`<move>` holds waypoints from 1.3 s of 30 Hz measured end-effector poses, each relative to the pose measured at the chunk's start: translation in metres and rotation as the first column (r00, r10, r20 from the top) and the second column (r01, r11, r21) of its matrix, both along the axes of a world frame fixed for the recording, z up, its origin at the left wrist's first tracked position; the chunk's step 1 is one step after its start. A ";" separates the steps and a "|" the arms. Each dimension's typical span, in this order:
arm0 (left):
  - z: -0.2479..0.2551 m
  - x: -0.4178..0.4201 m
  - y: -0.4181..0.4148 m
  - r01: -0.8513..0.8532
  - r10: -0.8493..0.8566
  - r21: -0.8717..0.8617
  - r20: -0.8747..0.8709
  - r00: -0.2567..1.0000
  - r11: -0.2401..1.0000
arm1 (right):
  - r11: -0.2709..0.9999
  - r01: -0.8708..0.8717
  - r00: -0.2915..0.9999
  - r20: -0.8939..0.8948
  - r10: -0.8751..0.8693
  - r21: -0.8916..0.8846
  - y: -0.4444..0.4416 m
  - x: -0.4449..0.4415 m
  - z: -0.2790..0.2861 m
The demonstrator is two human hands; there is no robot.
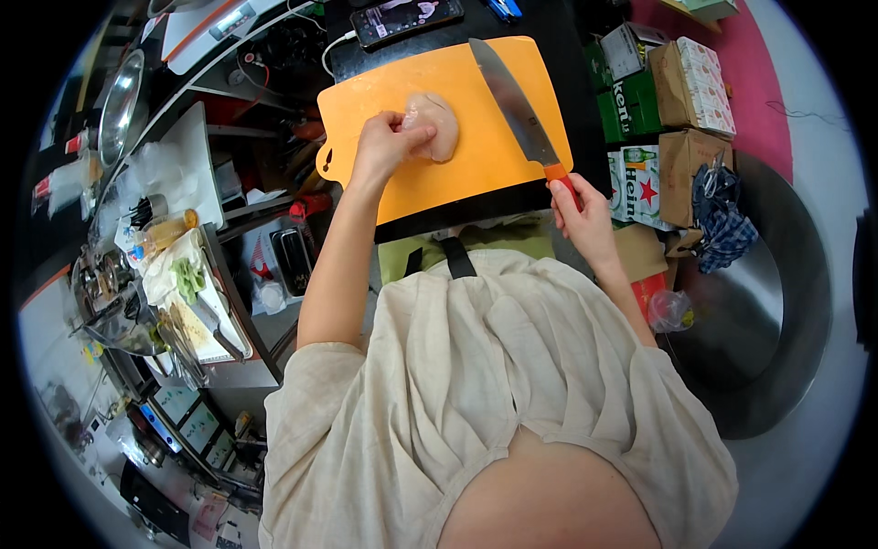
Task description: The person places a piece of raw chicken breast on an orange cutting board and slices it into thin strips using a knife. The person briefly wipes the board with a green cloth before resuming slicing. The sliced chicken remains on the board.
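A piece of pale raw meat, which looks like chicken breast, lies on the orange cutting board. At its left side my left hand grips its edge between thumb and fingers. My right hand is closed around the red-orange handle of a large kitchen knife. The blade points away from me over the right part of the board, apart from the meat. Whether the blade touches the board I cannot tell.
A phone with a white cable lies beyond the board on the black table, near a blue object. Stacked cartons and a big metal bowl stand at the right. A cluttered side counter is at the left.
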State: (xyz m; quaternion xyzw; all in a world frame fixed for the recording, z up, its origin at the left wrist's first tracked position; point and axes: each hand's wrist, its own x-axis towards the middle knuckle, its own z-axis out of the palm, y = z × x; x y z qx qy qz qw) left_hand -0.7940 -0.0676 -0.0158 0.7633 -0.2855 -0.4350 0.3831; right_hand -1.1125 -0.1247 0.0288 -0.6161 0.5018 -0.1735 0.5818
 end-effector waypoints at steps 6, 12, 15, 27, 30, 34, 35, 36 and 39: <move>0.011 -0.013 0.001 0.063 -0.053 -0.152 0.066 0.996 0.986 | 0.999 -0.030 0.999 -0.021 0.030 0.018 0.001 -0.005 -0.006; 0.019 -0.002 -0.002 0.088 -0.152 -0.179 -0.384 0.911 0.980 | 1.000 -0.003 1.000 -0.015 0.004 0.029 0.002 0.002 -0.001; 0.027 0.006 -0.011 0.157 -0.217 -0.174 -0.420 0.881 0.972 | 1.000 -0.012 1.000 -0.028 0.012 0.014 0.001 0.004 0.000; 0.004 0.019 -0.017 0.254 -0.254 -0.130 0.011 0.967 0.959 | 0.999 -0.054 0.994 -0.092 0.053 -0.004 -0.001 0.000 0.001; 0.000 0.020 -0.010 0.225 -0.222 -0.107 0.044 0.974 0.968 | 0.992 -0.095 0.989 -0.124 0.085 -0.077 0.001 -0.002 0.000; 0.003 0.020 0.002 0.141 -0.133 -0.027 0.204 0.970 0.990 | 0.986 -0.141 0.979 -0.164 0.125 -0.091 0.007 0.004 0.010; 0.002 0.021 0.007 0.113 -0.106 -0.010 0.272 0.956 0.994 | 0.982 -0.157 0.973 -0.184 0.136 -0.103 0.010 0.005 0.011; 0.002 0.020 0.011 0.083 -0.080 0.005 0.338 0.938 0.997 | 0.978 -0.175 0.967 -0.205 0.149 -0.115 0.013 0.006 0.014; 0.003 0.001 0.022 0.003 0.101 -0.148 0.686 0.721 0.989 | 0.953 -0.227 0.949 -0.266 0.170 -0.201 0.026 0.013 0.026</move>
